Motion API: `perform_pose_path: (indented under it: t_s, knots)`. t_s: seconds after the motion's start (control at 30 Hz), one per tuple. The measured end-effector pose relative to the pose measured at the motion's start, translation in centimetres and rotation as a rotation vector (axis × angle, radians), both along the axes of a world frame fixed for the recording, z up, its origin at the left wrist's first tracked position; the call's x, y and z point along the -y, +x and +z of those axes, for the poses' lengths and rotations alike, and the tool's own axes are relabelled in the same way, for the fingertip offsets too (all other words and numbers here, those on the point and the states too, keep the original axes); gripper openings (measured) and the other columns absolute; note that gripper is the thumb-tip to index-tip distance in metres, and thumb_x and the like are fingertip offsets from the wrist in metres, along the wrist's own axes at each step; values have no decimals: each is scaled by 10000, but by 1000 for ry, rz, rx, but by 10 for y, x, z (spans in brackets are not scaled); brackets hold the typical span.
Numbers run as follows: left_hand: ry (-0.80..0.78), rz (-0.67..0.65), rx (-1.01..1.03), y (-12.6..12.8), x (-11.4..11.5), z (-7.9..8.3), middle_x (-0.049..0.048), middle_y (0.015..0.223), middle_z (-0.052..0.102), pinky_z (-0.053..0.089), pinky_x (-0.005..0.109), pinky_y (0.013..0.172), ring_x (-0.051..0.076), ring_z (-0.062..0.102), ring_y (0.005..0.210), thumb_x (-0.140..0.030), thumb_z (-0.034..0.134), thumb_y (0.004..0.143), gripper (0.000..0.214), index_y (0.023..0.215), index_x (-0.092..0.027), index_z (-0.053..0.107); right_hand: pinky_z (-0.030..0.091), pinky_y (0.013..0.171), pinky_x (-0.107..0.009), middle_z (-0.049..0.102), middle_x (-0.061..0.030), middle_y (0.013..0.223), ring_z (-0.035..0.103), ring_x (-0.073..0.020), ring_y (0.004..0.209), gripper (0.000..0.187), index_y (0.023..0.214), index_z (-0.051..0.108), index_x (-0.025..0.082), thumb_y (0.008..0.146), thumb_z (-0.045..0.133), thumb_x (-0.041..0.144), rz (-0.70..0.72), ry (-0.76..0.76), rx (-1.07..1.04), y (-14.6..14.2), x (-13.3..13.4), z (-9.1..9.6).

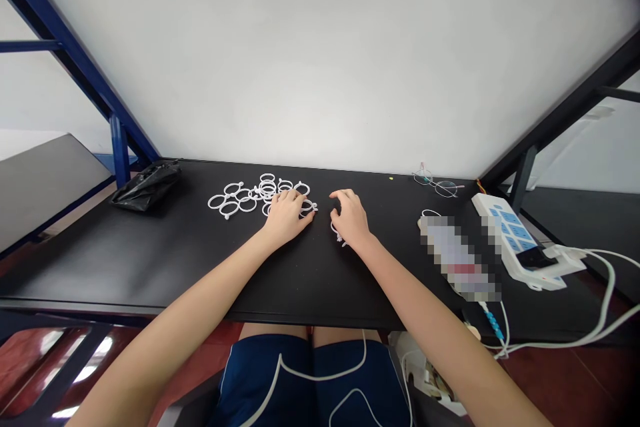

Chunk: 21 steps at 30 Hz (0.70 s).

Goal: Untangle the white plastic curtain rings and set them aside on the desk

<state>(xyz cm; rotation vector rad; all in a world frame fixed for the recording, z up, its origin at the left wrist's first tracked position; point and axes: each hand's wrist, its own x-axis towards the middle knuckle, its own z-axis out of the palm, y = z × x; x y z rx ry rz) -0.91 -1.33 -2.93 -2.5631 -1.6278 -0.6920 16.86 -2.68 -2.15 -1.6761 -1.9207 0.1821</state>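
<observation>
A loose cluster of white rings [247, 204], each with a small round knob, lies on the black table [295, 280]. Resting on the cluster's right side is my left hand [287, 213], fingers spread and thumb pointing right; it partly covers several rings. My right hand [351, 217] is a short gap to the right, its thumb and index finger apart and the other fingers curved. Under its palm side, another white ring [333, 229] shows partly; how much more lies beneath the hand is hidden.
A black plastic bag [147, 185] lies at the left. To the right are eyeglasses [445, 188], a blurred-out phone-like object [457, 260] on a cable, and a white power strip [515, 240] with cables. A white wall [320, 67] stands behind the table.
</observation>
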Motion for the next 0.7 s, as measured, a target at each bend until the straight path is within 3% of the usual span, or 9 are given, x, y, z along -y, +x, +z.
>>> perform_pose_path:
  t_s: [0.2,0.4,0.57,0.7]
  knots:
    - [0,-2,-6,0,-1,-1,124,1111,619,367,467,977,303,533,1086,-387,560,877,331,1102,-152,619,481,748,-341,587,-73,1147,560,-236,1032,362,1022,600,215,772,450,-1,8,-29,-30,0,0,-1]
    - [6,-1,-15,0,-1,-1,122,1115,621,370,458,983,296,532,1093,-390,560,879,369,1159,-153,598,474,712,-330,615,-56,1084,589,-198,850,292,970,612,229,768,487,59,19,16,-98,0,-3,-6]
    - [3,-9,-20,0,-1,-1,119,1114,622,374,462,972,298,531,1078,-387,560,879,365,1151,-146,600,478,702,-311,678,-43,920,593,-161,679,132,900,613,207,822,507,201,-8,149,-374,5,-12,-2]
    - [10,-37,1,-1,-2,-1,106,1107,623,370,461,982,292,528,1076,-384,558,878,346,1144,-166,596,455,612,-272,701,-45,802,573,-144,579,156,880,589,193,868,482,307,-106,182,-602,15,-16,7]
